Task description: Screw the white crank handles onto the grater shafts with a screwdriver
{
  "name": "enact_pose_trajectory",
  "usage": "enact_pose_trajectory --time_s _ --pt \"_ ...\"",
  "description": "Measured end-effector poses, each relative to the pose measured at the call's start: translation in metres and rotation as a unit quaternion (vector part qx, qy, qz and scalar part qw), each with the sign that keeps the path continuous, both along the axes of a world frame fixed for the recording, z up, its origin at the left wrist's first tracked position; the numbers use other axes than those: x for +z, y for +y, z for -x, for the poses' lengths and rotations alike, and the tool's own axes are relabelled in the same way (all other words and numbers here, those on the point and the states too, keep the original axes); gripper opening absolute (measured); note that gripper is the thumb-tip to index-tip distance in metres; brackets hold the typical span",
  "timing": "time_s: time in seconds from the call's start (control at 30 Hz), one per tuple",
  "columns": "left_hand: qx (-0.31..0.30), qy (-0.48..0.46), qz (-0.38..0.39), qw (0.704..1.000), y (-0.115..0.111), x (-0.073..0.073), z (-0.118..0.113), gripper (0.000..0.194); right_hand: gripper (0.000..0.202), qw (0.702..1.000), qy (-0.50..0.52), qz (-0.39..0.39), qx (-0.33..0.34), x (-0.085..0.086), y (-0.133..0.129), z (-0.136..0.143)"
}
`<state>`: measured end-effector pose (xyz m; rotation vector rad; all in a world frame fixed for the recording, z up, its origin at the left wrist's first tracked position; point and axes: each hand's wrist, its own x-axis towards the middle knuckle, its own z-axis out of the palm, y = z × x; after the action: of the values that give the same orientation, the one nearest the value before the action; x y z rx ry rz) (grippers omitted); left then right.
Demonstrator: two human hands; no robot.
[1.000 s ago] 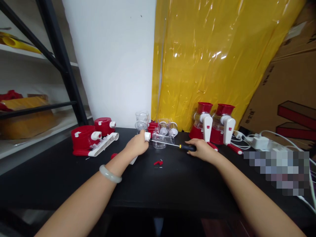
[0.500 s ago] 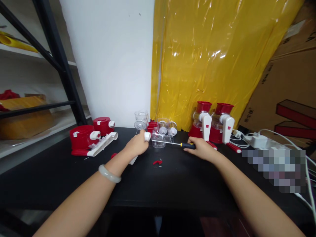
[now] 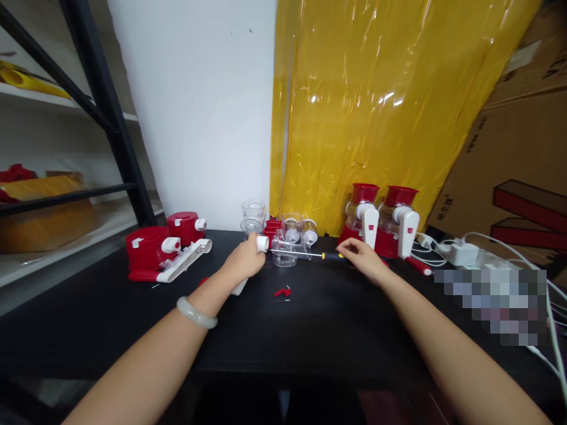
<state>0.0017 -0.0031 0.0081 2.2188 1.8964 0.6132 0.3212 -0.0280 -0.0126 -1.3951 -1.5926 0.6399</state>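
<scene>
Screwdriver (image 3: 331,257) runs sideways mid-frame, pointing left at the white piece (image 3: 263,244) clamped in the left hand (image 3: 245,258); right hand (image 3: 364,260) (nearer, obviously) pinches its butt end.

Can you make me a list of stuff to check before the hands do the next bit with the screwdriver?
1. Left hand holding the white part: ok.
2. Right hand at the handle end of the screwdriver: ok, but how firm the grip is, cannot tell.
3. Screwdriver pointing toward the white part: ok.
4. Tip seated properly: cannot tell, it is hidden.
5. Bracelet away from the screwdriver: ok.
6. Little pieces gathered up: not ok, a small red piece lies on the black tabletop.
</scene>
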Motion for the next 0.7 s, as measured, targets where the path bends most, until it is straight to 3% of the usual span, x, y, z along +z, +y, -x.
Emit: enact_pose_trajectory --time_s 0.23,0.47,0.7 --pt "-0.009 -0.020 0.003 1.000 -0.0024 0.0016 -0.0022 0.032 0.046 0.974 0.224 -0.014 0.030 -0.0025 0.0044 0.0004" --pt "-0.008 -0.042 -0.009 0.999 -0.0004 0.0011 -0.0006 0.034 0.041 0.975 0.218 -0.004 0.033 -0.0068 0.0087 -0.0001" --pt "-0.006 -0.046 -0.009 0.999 -0.0018 0.0002 -0.0023 0.033 0.047 0.960 0.252 0.118 -0.007 -0.0041 0.0039 0.0042"
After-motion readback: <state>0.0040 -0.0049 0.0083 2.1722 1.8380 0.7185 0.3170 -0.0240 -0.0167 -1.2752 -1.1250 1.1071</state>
